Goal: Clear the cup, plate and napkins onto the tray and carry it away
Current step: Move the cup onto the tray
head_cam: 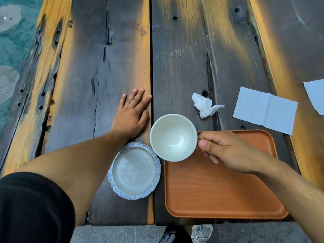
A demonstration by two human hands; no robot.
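My right hand (226, 149) grips the handle of an empty white cup (172, 137), held over the far left corner of the orange tray (219, 190). The tray's surface is bare. A small blue-rimmed plate (134, 170) rests on the table just left of the tray, partly overlapped by the cup in view. My left hand (132, 114) lies flat on the wood beyond the plate, fingers spread, holding nothing. A crumpled white napkin (204, 106) lies beyond the tray. A flat unfolded napkin (265, 110) sits to its right, and another napkin (315, 95) shows at the right edge.
The table (105, 58) is made of dark weathered planks with gaps and holes between them. Its near edge runs just below the tray and plate. Teal patterned floor (12, 50) shows far left. Shoes (200, 233) appear on grey paving below the table edge.
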